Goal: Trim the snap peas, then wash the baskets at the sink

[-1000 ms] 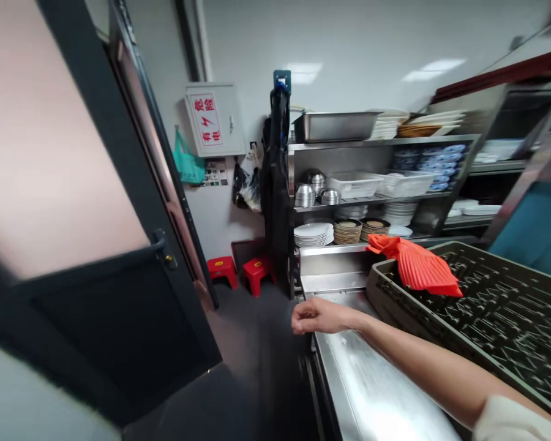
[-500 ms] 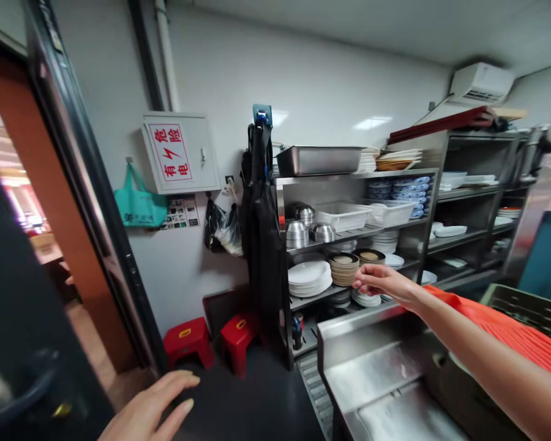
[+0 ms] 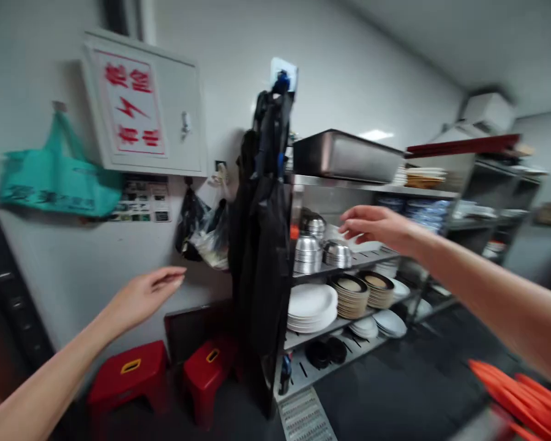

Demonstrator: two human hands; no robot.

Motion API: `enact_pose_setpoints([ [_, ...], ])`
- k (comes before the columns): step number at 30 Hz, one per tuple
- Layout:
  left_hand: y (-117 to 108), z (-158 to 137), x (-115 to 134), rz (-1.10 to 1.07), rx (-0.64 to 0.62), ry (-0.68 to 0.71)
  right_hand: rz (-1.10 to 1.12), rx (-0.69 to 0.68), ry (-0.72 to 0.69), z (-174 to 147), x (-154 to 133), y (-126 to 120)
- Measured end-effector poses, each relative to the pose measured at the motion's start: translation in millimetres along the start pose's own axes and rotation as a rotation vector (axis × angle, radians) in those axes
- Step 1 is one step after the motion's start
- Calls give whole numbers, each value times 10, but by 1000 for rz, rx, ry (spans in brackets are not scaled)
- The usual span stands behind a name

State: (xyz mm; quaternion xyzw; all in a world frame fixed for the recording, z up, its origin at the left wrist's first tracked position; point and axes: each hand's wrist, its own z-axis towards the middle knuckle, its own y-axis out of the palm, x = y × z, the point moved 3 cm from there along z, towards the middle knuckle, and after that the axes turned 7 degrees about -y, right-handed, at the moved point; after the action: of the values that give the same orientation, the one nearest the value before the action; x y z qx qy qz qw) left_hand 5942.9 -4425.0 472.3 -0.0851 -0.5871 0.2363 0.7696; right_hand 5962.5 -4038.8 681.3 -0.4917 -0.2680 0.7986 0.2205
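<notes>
My left hand (image 3: 144, 295) is raised over the red stools with its fingers stretched out, holding nothing. Nearest to it are the hanging plastic bags (image 3: 209, 229) and black aprons (image 3: 262, 245) on a wall hook. In front of the steel shelf rack (image 3: 371, 185), my right hand (image 3: 371, 225) reaches out in mid-air, fingers extended and apart, also without anything in it. Behind that hand, stacked metal bowls (image 3: 308, 254) stand on the middle shelf. A white basin beside them is partly covered by the hand. Neither hand visibly touches anything.
Two red stools (image 3: 131, 373) (image 3: 209, 370) stand by the wall below an electrical box (image 3: 183, 79) and a teal bag (image 3: 50, 177). White plates (image 3: 312, 306) fill a lower shelf. A floor drain cover (image 3: 307, 416) lies by the rack. Orange material (image 3: 523, 398) is at lower right.
My view has moved closer to the aprons and rack. My left hand has risen into fuller view; my right hand's fingers have opened from a loose curl. The steel counter has mostly left view.
</notes>
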Motion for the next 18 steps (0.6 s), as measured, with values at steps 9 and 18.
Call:
enact_pose_setpoints([
  [9, -59, 2379, 167, -183, -152, 189, -106, 330, -100, 1757, -239, 238],
  [18, 113, 3607, 1204, -749, -276, 355, -119, 630, -136, 3168, -488, 477],
])
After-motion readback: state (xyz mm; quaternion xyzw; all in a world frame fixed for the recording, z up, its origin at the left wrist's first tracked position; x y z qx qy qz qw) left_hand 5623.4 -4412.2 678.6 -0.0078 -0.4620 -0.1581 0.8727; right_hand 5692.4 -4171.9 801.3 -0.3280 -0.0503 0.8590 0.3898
